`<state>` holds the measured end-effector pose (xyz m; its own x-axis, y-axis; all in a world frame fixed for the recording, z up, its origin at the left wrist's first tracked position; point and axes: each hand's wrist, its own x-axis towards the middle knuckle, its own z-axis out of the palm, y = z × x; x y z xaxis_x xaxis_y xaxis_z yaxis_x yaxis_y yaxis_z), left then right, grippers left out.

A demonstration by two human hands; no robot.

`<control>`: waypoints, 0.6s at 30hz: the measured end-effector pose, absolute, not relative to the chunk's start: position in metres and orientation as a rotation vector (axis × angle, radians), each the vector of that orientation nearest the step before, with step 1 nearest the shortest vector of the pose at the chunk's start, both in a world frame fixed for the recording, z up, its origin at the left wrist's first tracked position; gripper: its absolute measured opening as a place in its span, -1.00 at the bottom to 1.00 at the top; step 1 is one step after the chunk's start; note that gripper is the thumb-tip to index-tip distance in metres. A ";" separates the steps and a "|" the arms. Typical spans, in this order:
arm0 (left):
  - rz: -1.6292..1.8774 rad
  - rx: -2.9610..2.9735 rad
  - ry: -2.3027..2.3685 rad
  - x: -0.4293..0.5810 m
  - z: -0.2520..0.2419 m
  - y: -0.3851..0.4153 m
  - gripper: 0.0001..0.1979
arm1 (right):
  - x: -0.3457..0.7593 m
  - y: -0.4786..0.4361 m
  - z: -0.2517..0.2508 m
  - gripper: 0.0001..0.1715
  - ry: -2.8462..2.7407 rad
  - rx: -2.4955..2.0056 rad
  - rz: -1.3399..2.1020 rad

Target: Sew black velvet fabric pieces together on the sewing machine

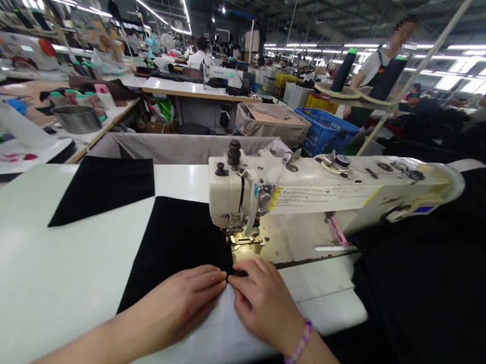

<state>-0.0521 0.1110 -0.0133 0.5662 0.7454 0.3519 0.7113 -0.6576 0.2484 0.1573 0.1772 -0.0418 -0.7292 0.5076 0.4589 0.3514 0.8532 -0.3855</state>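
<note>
Cloth [183, 240], black, lies flat on the white tabletop [82, 266], its right edge near the sewing machine [312, 188]. The left hand [190, 290] and right hand [260, 301] pinch that edge close together, presumably keeping it straight while the tabletop bears its spread.

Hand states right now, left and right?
Left hand: closed, pinching the black cloth at its edge.
Right hand: closed, pinching the same edge.
</note>
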 end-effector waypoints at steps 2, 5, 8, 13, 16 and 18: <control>0.679 2.691 1.267 -0.058 -0.014 0.120 -0.71 | 0.152 0.185 -0.039 -0.76 -2.493 -0.665 0.335; 0.663 2.660 1.295 -0.066 -0.015 0.134 -0.73 | 0.142 0.198 -0.034 -0.80 -2.561 -0.724 0.259; 0.670 2.650 1.318 -0.072 -0.016 0.148 -0.72 | 0.131 0.211 -0.030 -0.82 -2.597 -0.772 0.206; 0.605 2.651 1.404 -0.080 -0.015 0.165 -0.69 | 0.127 0.215 -0.029 -0.80 -2.554 -0.837 0.202; 0.607 2.582 1.499 -0.082 -0.015 0.169 -0.71 | 0.132 0.198 -0.034 -0.76 -2.497 -0.887 0.210; 0.628 2.531 1.593 -0.081 -0.018 0.172 -0.72 | 0.136 0.181 -0.041 -0.70 -2.430 -0.911 0.231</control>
